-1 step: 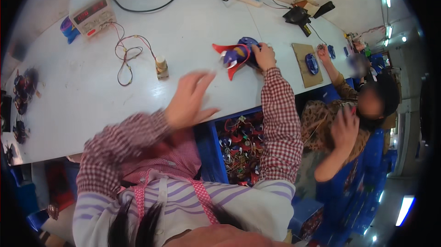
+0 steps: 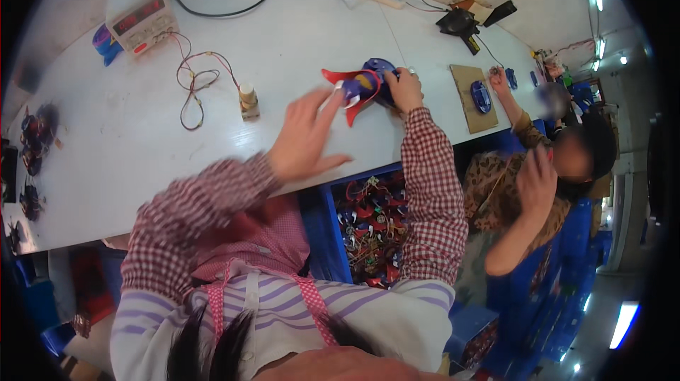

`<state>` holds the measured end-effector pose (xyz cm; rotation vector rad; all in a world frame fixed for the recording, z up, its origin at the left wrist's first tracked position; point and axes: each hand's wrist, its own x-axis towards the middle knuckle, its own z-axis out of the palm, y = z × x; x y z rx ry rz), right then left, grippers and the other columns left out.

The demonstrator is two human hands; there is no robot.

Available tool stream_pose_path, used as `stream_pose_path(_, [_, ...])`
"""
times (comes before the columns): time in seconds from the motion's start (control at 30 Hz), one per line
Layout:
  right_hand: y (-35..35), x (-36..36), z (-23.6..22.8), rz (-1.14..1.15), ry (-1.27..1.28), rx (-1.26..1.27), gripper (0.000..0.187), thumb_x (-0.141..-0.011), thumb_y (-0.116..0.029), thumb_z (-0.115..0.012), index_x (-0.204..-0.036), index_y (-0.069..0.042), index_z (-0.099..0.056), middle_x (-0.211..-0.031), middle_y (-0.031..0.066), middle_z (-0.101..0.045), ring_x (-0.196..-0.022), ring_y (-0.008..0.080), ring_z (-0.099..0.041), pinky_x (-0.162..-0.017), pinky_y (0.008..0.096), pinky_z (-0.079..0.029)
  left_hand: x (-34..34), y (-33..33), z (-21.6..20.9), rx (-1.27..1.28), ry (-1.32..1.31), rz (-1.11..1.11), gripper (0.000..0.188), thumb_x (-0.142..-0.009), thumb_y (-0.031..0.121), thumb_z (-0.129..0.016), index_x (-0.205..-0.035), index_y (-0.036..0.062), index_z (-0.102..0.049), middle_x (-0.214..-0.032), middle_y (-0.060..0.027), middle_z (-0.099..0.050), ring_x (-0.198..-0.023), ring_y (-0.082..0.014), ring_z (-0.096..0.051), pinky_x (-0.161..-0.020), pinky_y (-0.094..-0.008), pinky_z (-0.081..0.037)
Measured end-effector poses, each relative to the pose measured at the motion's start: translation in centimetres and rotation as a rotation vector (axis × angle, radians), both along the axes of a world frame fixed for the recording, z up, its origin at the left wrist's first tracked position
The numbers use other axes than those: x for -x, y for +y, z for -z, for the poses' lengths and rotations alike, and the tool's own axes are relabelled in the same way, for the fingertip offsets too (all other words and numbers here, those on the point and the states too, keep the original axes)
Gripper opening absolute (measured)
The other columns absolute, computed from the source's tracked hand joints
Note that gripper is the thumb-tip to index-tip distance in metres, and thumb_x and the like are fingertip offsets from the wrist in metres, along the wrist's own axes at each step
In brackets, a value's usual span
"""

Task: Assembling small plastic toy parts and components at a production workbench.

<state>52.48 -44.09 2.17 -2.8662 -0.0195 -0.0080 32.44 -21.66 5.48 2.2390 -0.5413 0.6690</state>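
Observation:
My right hand [image 2: 406, 90] is closed on a blue plastic toy body [image 2: 363, 86] with red wing-like pieces, white parts and a patch of yellow. A rounded dark blue piece [image 2: 381, 65] sits against its far side; whether the two are joined I cannot tell. The toy rests on or just above the white table. From the left comes my left hand [image 2: 304, 136], fingers apart and holding nothing, its fingertips beside or touching the toy's white end. Left of that hand, a small block with a pale round top [image 2: 248, 102] stands with thin wires leading to it.
A power supply [image 2: 140, 24] with a lit display stands back left. Dark toy parts [image 2: 39, 136] lie at the left edge. A blue crate [image 2: 340, 239] of wired parts sits below the table's front edge. At right, a co-worker's hand [image 2: 500, 82] is near a cardboard sheet [image 2: 464, 108].
My left hand has moved up and right to the toy's white end. The toy has shifted slightly left in my right hand. The co-worker's raised hand has moved a little.

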Motion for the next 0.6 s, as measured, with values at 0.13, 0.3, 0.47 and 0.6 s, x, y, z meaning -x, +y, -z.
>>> stream_pose_path(0.13, [-0.6,2.8,-2.0,-0.095,0.187,-0.246,0.050,-0.087,-0.039,-0.052,-0.121,-0.002,-0.053,-0.108,0.0156,-0.056,-0.095,0.0302,-0.055,-0.081,0.0398,-0.045,-4.8,-1.5,2.2,-0.218,0.086,-0.084,0.090,-0.069,0.043,-0.071,-0.136,-0.0009,-0.031,-0.125,-0.0219,-0.043,-0.115,-0.0350,-0.042,-0.102,-0.0485,-0.026])
stream_pose_path(0.3, [0.2,5.4,-5.0,-0.130,0.458,-0.470,0.046,-0.085,-0.034,-0.059,-0.113,0.001,-0.056,-0.094,0.0117,-0.060,-0.082,0.0212,-0.058,-0.073,0.0313,-0.048,-3.0,-1.1,3.5,-0.378,0.213,-0.079,0.086,-0.071,0.042,-0.068,-0.136,-0.0008,-0.032,-0.121,-0.0203,-0.044,-0.112,-0.0338,-0.044,-0.101,-0.0481,-0.028])
stream_pose_path(0.47, [3.4,8.6,-5.3,-0.111,0.508,-0.635,0.036,-0.083,-0.029,-0.064,-0.101,0.002,-0.059,-0.083,0.0089,-0.059,-0.074,0.0159,-0.057,-0.066,0.0271,-0.048,-0.6,0.0,4.0,-0.370,0.172,-0.031,0.078,-0.072,0.037,-0.065,-0.134,0.0003,-0.034,-0.114,-0.0179,-0.047,-0.105,-0.0322,-0.046,-0.099,-0.0464,-0.029])
stream_pose_path(0.6, [4.6,11.0,-5.2,-0.116,0.411,-0.864,0.028,-0.082,-0.024,-0.066,-0.092,0.000,-0.058,-0.077,0.0079,-0.057,-0.069,0.0152,-0.055,-0.059,0.0258,-0.049,1.8,0.7,3.9,-0.277,0.094,-0.003,0.072,-0.071,0.032,-0.065,-0.130,0.0015,-0.038,-0.110,-0.0164,-0.048,-0.100,-0.0310,-0.047,-0.097,-0.0456,-0.030])
